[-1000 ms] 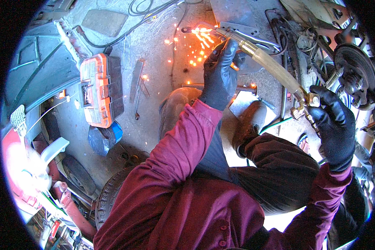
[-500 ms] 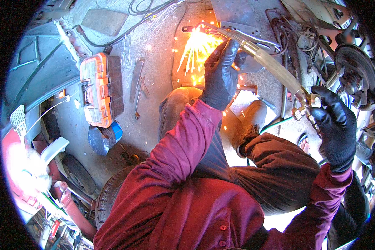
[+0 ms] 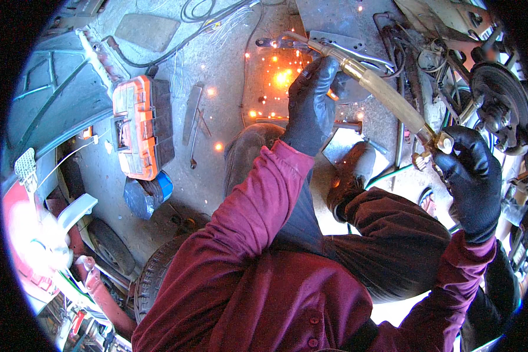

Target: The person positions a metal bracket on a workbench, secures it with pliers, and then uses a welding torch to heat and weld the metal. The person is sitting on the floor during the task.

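A cutting torch with a pale handle slants across the upper right. My left hand, in a black glove, is closed under the front neck of the torch. In its black glove my right hand grips the torch's rear end, with the fingers around the brass valve fittings. The bent torch tip lies at a dark flat metal strip with holes, where a small glowing spot shows. Orange sparks lie scattered over the concrete just below the tip.
An orange and grey toolbox stands on the floor at left, with a blue round container beside it. Long metal bars lie nearby. Cables loop at the top. A brake disc with vehicle parts fills the far right.
The bright spray of sparks under the torch tip has died down to scattered glowing dots. My right-hand fingers have shifted slightly at the valve fittings. My left hand has barely moved.
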`<state>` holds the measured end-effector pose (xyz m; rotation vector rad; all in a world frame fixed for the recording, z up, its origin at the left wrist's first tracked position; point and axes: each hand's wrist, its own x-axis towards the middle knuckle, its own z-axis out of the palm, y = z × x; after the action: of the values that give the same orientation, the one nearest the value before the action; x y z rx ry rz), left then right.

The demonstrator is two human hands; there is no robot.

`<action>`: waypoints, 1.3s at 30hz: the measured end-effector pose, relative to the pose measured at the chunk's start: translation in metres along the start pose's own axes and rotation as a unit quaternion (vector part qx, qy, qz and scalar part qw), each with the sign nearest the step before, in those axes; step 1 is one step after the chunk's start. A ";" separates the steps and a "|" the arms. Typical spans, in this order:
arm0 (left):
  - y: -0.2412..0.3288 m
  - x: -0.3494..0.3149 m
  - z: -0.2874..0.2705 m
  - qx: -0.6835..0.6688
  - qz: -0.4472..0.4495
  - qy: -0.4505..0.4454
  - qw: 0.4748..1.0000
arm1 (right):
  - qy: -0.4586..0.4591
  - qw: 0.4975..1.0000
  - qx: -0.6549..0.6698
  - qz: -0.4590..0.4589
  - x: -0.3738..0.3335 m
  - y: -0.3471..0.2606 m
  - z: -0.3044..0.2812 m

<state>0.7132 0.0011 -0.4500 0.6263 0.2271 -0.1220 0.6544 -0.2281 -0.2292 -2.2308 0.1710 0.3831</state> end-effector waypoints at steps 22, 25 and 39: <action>0.001 -0.002 0.004 0.009 0.011 -0.003 1.000 | -0.002 1.000 -0.006 -0.004 -0.001 0.007 -0.002; 0.000 -0.002 0.008 -0.013 0.015 0.015 1.000 | -0.003 0.999 -0.038 -0.022 0.000 0.008 -0.003; 0.001 0.000 0.003 -0.002 -0.007 0.003 1.000 | 0.004 1.000 -0.015 -0.026 0.000 0.007 0.001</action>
<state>0.7142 0.0004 -0.4475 0.6220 0.2376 -0.1332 0.6522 -0.2315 -0.2351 -2.2629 0.1129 0.3504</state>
